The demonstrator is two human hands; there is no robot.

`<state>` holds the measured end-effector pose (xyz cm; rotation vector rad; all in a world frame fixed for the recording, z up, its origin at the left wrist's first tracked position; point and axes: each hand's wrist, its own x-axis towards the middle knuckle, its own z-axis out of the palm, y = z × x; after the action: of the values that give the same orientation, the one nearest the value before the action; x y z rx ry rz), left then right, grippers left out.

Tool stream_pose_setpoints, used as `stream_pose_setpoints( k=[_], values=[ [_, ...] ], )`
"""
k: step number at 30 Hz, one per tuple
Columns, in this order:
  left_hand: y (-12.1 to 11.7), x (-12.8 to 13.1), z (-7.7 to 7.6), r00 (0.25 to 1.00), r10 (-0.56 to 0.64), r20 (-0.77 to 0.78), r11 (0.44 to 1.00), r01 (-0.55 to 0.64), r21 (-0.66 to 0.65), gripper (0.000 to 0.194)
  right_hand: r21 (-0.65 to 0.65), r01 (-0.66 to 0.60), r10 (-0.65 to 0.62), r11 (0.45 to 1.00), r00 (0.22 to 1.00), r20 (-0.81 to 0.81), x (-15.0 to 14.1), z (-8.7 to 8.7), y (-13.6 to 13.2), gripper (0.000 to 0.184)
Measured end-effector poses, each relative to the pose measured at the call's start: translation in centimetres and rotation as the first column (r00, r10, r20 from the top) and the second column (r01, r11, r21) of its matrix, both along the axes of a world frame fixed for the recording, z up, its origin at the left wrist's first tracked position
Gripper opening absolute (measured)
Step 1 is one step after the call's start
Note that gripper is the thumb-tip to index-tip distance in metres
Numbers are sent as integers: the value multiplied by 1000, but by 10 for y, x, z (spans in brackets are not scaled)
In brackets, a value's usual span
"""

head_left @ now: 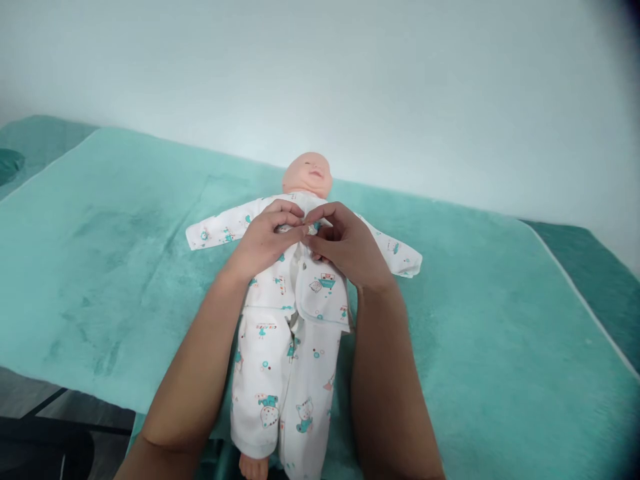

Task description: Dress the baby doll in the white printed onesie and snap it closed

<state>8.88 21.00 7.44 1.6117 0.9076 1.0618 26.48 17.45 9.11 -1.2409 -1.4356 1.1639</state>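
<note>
A baby doll (306, 175) lies on its back, head away from me, in a white printed jacket (270, 283) and matching trousers (257, 380). Both sleeves stretch out to the sides. Over the chest, my left hand (275, 233) pinches the front edge of the jacket, thumb and fingers close together. Right beside it, my right hand (343, 240) grips the other front edge, its fingers bent. The fingertips of both hands meet at the jacket opening; what exactly sits between them is hidden. Below the hands the lower jacket front hangs apart. One bare doll foot (253, 467) shows beneath a trouser leg.
A green cloth (475, 320) covers the table, with darker green fabric (580, 267) at the right end. Behind it rises a pale wall (320, 80). A dark green item (10, 165) lies at the far left, and a black object (45, 447) stands below the table's left front edge.
</note>
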Motion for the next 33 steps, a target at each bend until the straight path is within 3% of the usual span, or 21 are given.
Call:
stream_pose_setpoints(
  k=[10, 17, 24, 33],
  values=[
    [-1, 1, 2, 1000, 9, 20, 1000, -9, -27, 11, 2, -11, 11, 1000, 1000, 22, -5, 3, -3, 33],
    [-5, 9, 2, 985, 133, -110, 970, -106, 220, 14, 3, -11, 11, 1000, 1000, -11, -6, 2, -1, 49],
    [-3, 4, 2, 999, 23, -36, 990, -18, 140, 13, -9, -14, 14, 1000, 1000, -9, -6, 1, -2, 51],
    [-4, 4, 2, 998, -24, -59, 986, 33, 164, 14, -13, -9, 10, 1000, 999, 39, -12, 5, -3, 52]
  ],
)
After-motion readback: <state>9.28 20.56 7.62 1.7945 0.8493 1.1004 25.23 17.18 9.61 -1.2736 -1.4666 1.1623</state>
